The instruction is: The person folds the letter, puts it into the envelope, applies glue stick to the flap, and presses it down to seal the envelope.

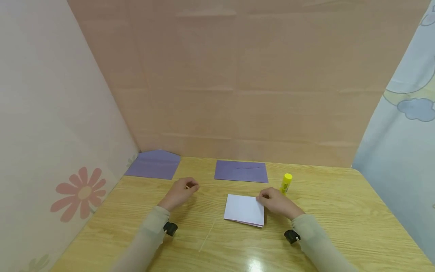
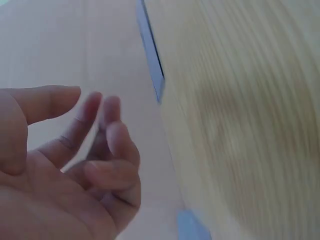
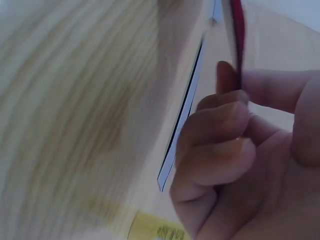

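Pinching a folded white card (image 1: 244, 209) by its far right corner, a person's right hand (image 1: 276, 203) works near the middle of a wood-grained worktop (image 1: 350, 219). Thumb and index finger press on the card from either side, the other fingers curled beneath, as the right wrist view shows; a strip of red (image 3: 240, 30) runs along the card's edge there. The card appears raised from the wood, though how far is hard to tell. Across from it, the left hand (image 1: 179, 193) hovers with fingers loosely bent, thumb apart from them, holding nothing.

Just beyond the right hand stands a yellow tube (image 1: 286, 182), apparently a glue stick. Behind the card lies a purple envelope (image 1: 241, 171), its flap seemingly folded down; a second purple envelope (image 1: 156, 165) lies at the far left with its flap spread out.

The step in hand looks to be handling the card, whether picking it up or setting it down one frame cannot settle. The next move would seem to call for keeping the folded layers together and, if both hands are needed, bringing the left to the card's free edge.
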`<control>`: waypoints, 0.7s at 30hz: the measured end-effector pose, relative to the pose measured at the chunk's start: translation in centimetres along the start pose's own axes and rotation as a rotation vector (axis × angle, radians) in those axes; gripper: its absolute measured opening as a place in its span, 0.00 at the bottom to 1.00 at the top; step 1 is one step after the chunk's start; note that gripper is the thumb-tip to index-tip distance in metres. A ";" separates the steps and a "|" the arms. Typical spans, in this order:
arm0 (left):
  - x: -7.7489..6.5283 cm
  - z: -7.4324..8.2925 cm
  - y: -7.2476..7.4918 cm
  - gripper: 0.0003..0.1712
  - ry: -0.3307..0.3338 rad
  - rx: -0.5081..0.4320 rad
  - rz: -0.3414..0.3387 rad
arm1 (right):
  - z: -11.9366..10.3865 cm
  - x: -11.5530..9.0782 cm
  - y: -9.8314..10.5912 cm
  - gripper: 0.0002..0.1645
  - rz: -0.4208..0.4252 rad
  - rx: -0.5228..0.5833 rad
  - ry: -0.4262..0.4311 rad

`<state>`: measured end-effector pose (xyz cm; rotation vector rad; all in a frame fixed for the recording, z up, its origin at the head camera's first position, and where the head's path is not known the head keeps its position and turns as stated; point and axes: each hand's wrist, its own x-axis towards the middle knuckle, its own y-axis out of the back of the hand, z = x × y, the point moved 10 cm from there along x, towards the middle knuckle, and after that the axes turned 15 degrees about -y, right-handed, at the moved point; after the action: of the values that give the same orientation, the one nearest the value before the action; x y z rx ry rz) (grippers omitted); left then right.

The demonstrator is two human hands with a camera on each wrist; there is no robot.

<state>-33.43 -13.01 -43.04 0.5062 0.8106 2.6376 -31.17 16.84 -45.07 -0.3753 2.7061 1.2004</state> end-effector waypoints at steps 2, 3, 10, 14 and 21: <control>-0.2 -0.8 1.3 0.11 0.019 0.086 0.030 | 0.7 0.0 0.3 0.18 0.026 -0.030 -0.049; -0.3 -1.3 1.9 0.11 0.026 0.128 0.042 | 1.0 -0.1 0.4 0.17 0.038 -0.041 -0.072; -0.9 -3.9 6.0 0.20 0.096 0.362 0.078 | 2.2 -0.3 1.0 0.11 0.097 -0.111 -0.130; -0.7 -5.6 7.5 0.23 0.118 0.445 0.069 | 2.5 -0.4 1.4 0.07 0.129 -0.163 -0.139; -0.5 -8.5 8.6 0.30 0.127 0.548 -0.018 | 2.5 -0.7 2.0 0.02 0.163 -0.213 -0.147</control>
<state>-38.44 -23.92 -44.70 0.4584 1.5828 2.4288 -31.01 20.08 -45.15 -0.0868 2.5316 1.5024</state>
